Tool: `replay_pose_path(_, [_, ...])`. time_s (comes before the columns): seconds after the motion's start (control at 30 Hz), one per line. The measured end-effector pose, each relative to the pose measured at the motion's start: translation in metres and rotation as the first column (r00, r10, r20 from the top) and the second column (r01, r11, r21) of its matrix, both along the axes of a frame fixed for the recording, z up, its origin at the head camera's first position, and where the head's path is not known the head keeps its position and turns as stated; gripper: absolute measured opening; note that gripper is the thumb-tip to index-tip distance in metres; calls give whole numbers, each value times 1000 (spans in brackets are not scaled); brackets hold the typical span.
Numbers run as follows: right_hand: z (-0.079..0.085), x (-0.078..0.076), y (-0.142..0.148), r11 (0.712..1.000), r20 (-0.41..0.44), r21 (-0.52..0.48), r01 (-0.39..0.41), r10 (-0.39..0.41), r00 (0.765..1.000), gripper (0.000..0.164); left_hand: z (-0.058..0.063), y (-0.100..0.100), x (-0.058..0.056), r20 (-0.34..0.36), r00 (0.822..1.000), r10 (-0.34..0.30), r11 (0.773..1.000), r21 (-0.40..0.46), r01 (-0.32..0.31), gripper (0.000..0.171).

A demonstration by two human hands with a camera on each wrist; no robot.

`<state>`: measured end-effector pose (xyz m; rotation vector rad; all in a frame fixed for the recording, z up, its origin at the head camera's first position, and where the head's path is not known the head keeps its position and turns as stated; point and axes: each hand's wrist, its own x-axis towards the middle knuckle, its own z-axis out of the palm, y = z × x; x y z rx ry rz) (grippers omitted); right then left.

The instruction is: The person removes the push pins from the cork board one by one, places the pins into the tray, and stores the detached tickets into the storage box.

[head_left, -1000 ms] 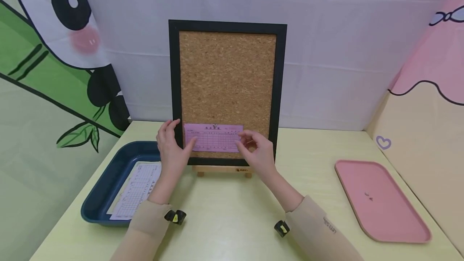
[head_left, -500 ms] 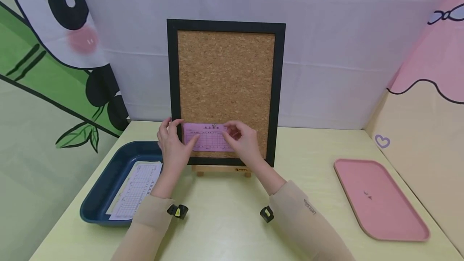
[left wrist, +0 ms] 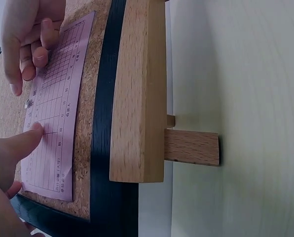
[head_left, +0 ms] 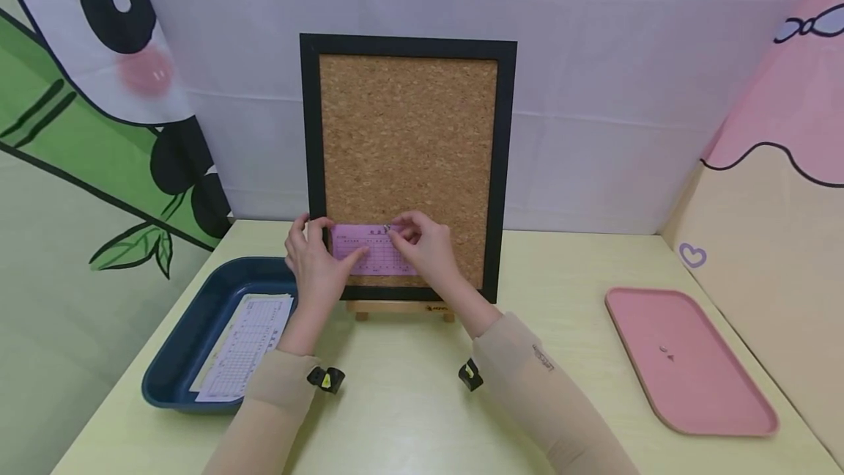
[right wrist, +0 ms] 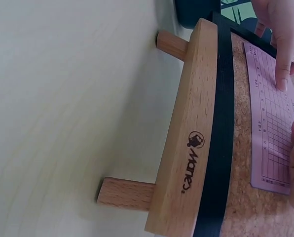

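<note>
A pink printed slip [head_left: 372,255] lies flat against the lower part of a cork board [head_left: 409,138] in a black frame. A small shiny pin [left wrist: 27,103] sits at the slip's upper edge. My left hand [head_left: 315,262] is at the board's left side, its thumb pressing on the slip and its other fingers by the frame's left edge. My right hand [head_left: 425,246] is over the slip's right part, hiding its upper right corner. In the left wrist view, the right index fingertip is just beside the pin, with the other fingers loosely bent.
A wooden easel [right wrist: 181,143] supports the board on the pale table. At left, a dark blue tray [head_left: 165,358] contains printed paper sheets [head_left: 244,350]. A pink tray [head_left: 712,387] at right holds a couple of tiny pieces [head_left: 664,349]. A patterned cloth backdrop [head_left: 593,94] rises behind.
My right hand has moved left from the slip's right edge to beside the pin. The left hand stays at the slip's left part, its thumb shifted slightly right.
</note>
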<state>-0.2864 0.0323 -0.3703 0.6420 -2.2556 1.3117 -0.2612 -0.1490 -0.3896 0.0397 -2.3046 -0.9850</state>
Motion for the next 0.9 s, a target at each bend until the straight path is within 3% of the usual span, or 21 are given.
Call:
replay_pose_path(0.27, [1,-5,-4,996,-4,86,30,-29,1000,14,0,1,0,10,1000,-3,1000,2,3,60])
replay_pose_path(0.6, [10,-1,-10,982,-6,178,63,-63,998,11,-3,1,0,2,1000,-12,1000,15,12,47])
replay_pose_path(0.9, [9,-3,-12,967,-99,223,125,-105,990,9,-4,0,2,-11,1000,-21,1000,18,22,41])
